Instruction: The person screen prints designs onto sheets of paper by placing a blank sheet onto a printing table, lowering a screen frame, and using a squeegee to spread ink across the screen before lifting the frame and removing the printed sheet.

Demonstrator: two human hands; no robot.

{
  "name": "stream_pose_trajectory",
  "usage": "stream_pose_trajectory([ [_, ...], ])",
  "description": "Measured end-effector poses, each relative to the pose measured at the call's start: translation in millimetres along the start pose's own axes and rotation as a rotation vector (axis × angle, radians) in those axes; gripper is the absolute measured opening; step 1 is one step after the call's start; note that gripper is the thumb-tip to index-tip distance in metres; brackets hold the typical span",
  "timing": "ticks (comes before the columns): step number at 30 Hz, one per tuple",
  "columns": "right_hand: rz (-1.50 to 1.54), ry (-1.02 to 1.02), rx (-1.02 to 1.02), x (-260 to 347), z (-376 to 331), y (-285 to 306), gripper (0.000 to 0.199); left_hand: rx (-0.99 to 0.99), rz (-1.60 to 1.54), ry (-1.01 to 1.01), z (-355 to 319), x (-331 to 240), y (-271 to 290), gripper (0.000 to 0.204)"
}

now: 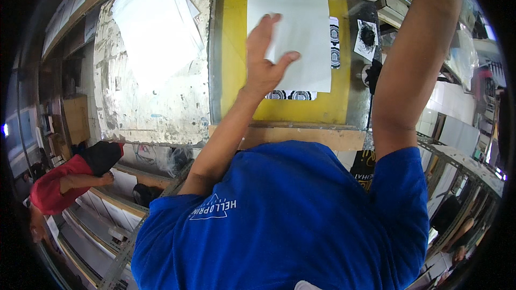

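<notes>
My left hand [265, 64] is over a blank white sheet of paper [303, 37], fingers apart and slightly blurred. Whether it touches the paper I cannot tell. The sheet lies on a yellow panel [231, 83] in a dark frame, which looks like a printing screen. Dark round printed designs [334, 48] on white show past the sheet's right and lower edges. My right forearm [411, 59] reaches up and out at the top right, so the right hand is out of the picture.
A stack of white paper [156, 27] lies on the paint-stained table [115, 113] at left. Right of the panel is a card with a black ink blot [367, 36]. A person in red [62, 185] bends at lower left. Metal racks [462, 164] stand at right.
</notes>
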State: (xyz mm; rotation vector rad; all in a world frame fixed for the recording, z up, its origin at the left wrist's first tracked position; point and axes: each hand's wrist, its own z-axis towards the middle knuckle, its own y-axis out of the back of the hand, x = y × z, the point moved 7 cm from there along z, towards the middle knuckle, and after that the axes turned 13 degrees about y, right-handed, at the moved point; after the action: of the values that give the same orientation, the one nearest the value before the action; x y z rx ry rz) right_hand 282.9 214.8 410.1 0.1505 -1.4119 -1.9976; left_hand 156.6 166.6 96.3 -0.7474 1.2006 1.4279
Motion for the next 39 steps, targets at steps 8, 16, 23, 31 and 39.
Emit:
stream_pose_trajectory([
  [8, -0.193, 0.222, -0.232, 24, -104, -83, 0.060, -0.424, -0.653, 0.211, -34, -40, 121, 0.083],
  [16, 0.140, -0.018, -0.111, -3, -190, -215, 0.054, -0.256, -0.267, 0.569, -149, 72, 109, 0.102],
  [23, -0.008, -0.130, 0.312, -5, -222, -292, 0.078, -0.285, 0.516, 0.371, -161, 88, 112, 0.094],
  [31, -0.046, -0.124, 0.099, -84, -177, -322, 0.078, -0.273, 0.523, 0.440, -162, 88, 113, 0.090],
  [39, -0.224, 0.000, -0.069, -186, -88, -335, 0.078, -0.259, 0.506, 0.461, -167, 94, 115, 0.091],
])
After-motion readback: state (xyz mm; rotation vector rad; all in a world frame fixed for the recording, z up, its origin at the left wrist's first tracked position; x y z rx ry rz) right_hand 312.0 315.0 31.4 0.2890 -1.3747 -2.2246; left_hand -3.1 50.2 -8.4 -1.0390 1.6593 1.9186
